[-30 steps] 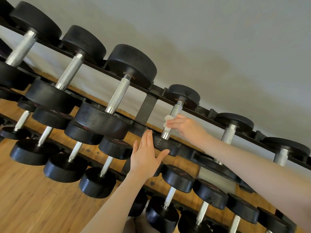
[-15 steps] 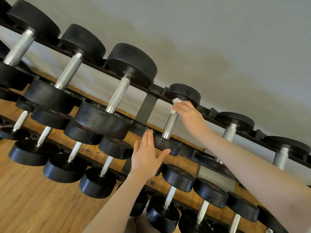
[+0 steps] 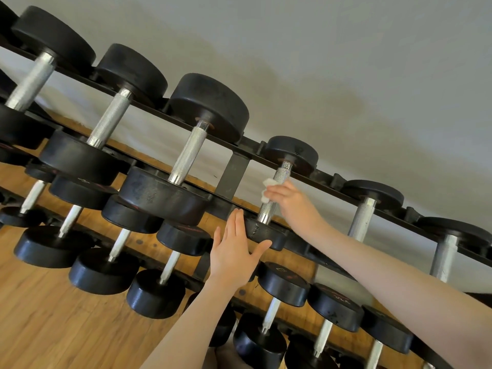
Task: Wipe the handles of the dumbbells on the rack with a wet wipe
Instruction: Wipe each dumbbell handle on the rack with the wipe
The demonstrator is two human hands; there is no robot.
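While the left hand (image 3: pixel 234 249) lay flat with fingers straight against the near head of a small dumbbell (image 3: pixel 269 230), the right hand (image 3: pixel 290 201) pinched a white wet wipe (image 3: pixel 267 190) round its handle (image 3: pixel 275 194).
Lower tiers of dumbbells (image 3: pixel 157 291) crowded the foreground over a wooden floor (image 3: pixel 53 328); the knurled handle sat on the top rail of the rack (image 3: pixel 234 174), its long axis tilting up and away toward the grey wall (image 3: pixel 346 62), larger dumbbells (image 3: pixel 186 155) ranked leftward.
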